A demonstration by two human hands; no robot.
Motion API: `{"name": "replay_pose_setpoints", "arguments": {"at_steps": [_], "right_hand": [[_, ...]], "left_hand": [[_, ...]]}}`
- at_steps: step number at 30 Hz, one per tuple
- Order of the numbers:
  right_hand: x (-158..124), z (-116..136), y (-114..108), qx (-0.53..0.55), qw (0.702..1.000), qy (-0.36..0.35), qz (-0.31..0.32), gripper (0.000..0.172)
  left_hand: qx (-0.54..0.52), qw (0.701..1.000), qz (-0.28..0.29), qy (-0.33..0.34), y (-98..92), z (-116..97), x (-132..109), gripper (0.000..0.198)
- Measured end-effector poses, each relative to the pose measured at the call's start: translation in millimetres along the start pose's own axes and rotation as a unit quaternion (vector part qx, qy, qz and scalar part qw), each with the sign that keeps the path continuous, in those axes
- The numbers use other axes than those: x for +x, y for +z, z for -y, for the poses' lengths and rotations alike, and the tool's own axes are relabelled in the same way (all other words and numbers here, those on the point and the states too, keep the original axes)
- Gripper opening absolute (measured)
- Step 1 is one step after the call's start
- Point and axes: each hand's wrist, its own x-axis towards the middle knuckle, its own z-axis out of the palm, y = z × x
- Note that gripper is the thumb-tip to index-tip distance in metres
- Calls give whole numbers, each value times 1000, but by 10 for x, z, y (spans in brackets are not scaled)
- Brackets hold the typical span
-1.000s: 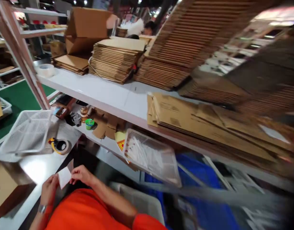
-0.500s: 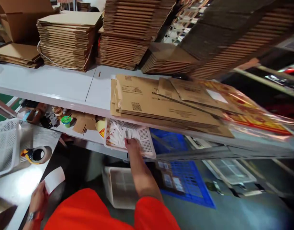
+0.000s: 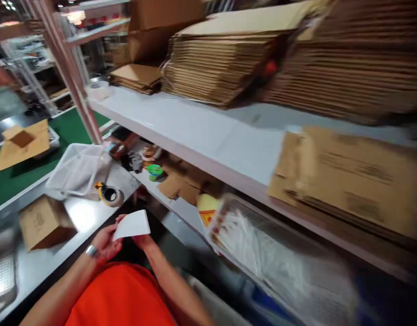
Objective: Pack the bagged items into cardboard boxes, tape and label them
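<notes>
My left hand [image 3: 106,241] grips a small white paper [image 3: 133,224] by its left edge, in front of my body. The paper looks folded or layered along its right side. My right hand [image 3: 143,240] is up against the back of the same paper, and its fingers are hidden behind it. To the right, on the lower shelf, a white perforated basket [image 3: 225,203] contains a heap of thin white pieces [image 3: 252,244], blurred by motion. Neither hand touches the basket.
A tape dispenser [image 3: 109,194], a cardboard box [image 3: 45,222] and a white plastic basket [image 3: 75,167] are on the metal table at left. Stacked flat cartons [image 3: 215,68] line the upper shelf [image 3: 181,120]. A green-lidded cup [image 3: 154,171] stands on the lower shelf.
My view has turned left. My right hand has left the basket of white pieces and come to the paper. My left hand still holds the paper, now in front of me.
</notes>
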Motion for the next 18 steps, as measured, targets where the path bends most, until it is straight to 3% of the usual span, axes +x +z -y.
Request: {"name": "replay_pose_setpoints", "arguments": {"at_steps": [2,4,7,10,12,15,18], "right_hand": [[96,-111,260,-13,996,30,78,53],[239,-226,473,-34,991,64,116,50],[436,-429,797,-60,988,89,110,42],[593,-619,1151,-79,990,74,89,38],[707,-740,1412,-122,986,77,87,41],[875,-957,1835,-200,968,107,107,42],[1007,-1228,2259,-258,951,124,120,35]], "left_hand": [[-65,998,-4,-14,-136,-5,-22,22],[-124,992,-8,-15,-385,-39,-17,21],[-202,979,20,-9,-885,-66,-30,26],[-252,967,37,21,-1438,-17,-80,46],[-256,965,15,47,-1810,53,-121,49],[-231,967,-46,92,-2348,185,-174,37],[-179,962,-111,176,-2836,285,-220,33]]}}
